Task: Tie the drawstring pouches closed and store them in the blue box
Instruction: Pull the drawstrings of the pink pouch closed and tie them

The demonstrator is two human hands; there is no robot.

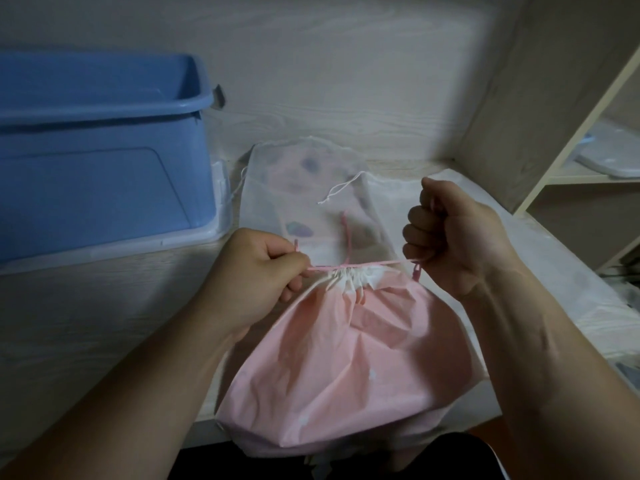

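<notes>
I am holding the pink drawstring (pixel 367 264) taut, left hand (pixel 256 271) and right hand (pixel 453 237) each gripping one end, over the pink pouch (pixel 346 358) lying on the tabletop (pixel 86 323). I am judging it light, limp and slippery, best held by its gathered neck

The left edge is cutting off the blue box (pixel 104 174), whose near wall is hiding its floor. The left hand (pixel 258 271) and right hand (pixel 457 237) are burying parts of the pink drawstring (pixel 370 263) within their grips. The frosted white pouch (pixel 277 188) is blurring its contents into vague patches.
</notes>
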